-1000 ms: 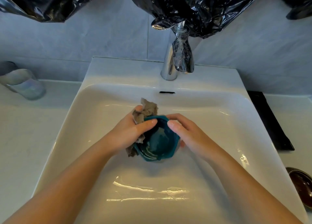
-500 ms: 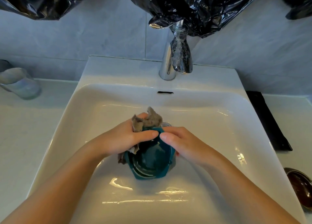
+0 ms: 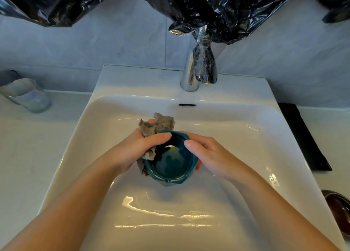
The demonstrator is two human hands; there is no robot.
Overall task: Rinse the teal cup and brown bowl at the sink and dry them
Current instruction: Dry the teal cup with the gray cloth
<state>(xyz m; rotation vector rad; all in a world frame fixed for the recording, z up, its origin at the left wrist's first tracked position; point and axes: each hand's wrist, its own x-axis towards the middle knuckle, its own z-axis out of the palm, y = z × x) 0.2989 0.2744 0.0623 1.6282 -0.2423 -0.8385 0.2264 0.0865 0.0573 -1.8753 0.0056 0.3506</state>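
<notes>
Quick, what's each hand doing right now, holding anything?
Left hand: closed on a grey cloth, pressing it against the teal cup.
Right hand: closed around the teal cup's side, holding it over the sink.

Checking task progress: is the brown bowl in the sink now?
No, the brown bowl sits on the counter right of the sink.

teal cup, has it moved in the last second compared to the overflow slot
Yes. The teal cup dropped away from the overflow slot toward the camera, then came back up, ending about where it began, slightly further left.
</notes>
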